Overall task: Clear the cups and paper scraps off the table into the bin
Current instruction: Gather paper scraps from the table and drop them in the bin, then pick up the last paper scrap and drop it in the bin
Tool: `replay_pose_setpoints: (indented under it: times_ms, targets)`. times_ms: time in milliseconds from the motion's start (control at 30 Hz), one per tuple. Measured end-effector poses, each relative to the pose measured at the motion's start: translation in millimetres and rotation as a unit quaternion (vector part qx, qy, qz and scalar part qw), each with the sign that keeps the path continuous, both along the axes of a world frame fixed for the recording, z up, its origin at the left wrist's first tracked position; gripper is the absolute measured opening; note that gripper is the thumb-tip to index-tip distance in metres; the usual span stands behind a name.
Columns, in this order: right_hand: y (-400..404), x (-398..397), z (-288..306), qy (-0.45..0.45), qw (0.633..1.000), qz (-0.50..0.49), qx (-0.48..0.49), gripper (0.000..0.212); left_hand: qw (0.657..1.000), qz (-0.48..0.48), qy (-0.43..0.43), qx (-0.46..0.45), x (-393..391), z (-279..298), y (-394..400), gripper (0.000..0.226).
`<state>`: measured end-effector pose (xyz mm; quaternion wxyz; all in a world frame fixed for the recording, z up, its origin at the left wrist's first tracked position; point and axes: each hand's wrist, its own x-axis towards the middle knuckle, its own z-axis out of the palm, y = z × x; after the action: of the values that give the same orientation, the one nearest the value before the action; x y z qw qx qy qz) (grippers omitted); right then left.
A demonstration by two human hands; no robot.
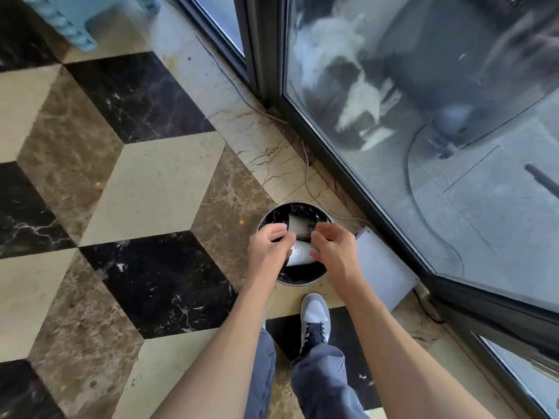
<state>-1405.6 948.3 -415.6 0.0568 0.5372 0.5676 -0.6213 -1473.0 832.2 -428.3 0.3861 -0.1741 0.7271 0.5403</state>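
Both of my bare forearms rise from the bottom edge of the frame toward its middle, with my jeans-clad legs (pixel 320 385) between them and one grey-and-white sneaker (pixel 314 319) planted on the marble floor (pixel 157 189) just below the bin.

Above the shoe, my left hand (pixel 267 246) and my right hand (pixel 331 247) meet over the round, black-lined bin (pixel 298 278), which sits low and right of centre. The fingers of each are curled inward toward one another. Between them lies a white paper cup (pixel 298 254) on its side; my left fingertips sit at its edge, but whether either hand actually grips it or has let go I cannot tell. A small dark item (pixel 304 236) shows between my thumbs, too blurred to name. Farther back inside the bin lies a second white cup (pixel 299 223), also tipped over, against the black liner.

To the right of the bin a flat white panel (pixel 382 267) leans by the dark frame of a glass door (pixel 423 146). A thin grey cable (pixel 307 173) runs along the floor beside that frame toward the upper part of the picture. At the upper left corner stands something pale blue (pixel 81 16), blurred.
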Motion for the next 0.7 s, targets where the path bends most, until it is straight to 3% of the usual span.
replay_pose_setpoints:
  times_ms: [233, 333, 367, 433, 500, 600, 700]
  targets:
    - [-3.8, -47.5, 191.7, 0.089, 0.994, 0.032, 0.055, 0.041, 0.995, -0.001, 0.092, 0.039, -45.6, 194.5, -7.4, 0.018]
    - [-14.1, -67.2, 286.5, 0.155, 0.984, 0.061, 0.059, 0.015, 0.985, -0.002, 0.162, 0.056, -64.1, 291.9, -16.1, 0.026]
    - [-19.1, -72.2, 315.1, 0.171, 0.981, 0.068, 0.067, 0.017, 0.982, -0.001, 0.179, 0.062, -68.5, 322.7, -20.9, 0.029]
    - [-32.2, -79.9, 370.1, 0.191, 0.974, 0.078, 0.089, 0.05, 0.974, 0.01, 0.212, 0.076, -73.5, 378.7, -32.7, 0.031]
    - [-46.9, -85.4, 417.1, 0.223, 0.966, 0.095, 0.09, 0.063, 0.966, 0.026, 0.238, 0.097, -75.1, 426.9, -46.2, 0.032]
    - [-70.3, -87.0, 466.0, 0.259, 0.956, 0.114, 0.081, 0.058, 0.959, 0.054, 0.254, 0.114, -70.9, 482.4, -69.5, 0.039]
    - [-94.8, -82.4, 494.3, 0.289, 0.943, 0.153, 0.07, 0.031, 0.949, 0.101, 0.268, 0.132, -53.1, 513.0, -104.5, 0.031]
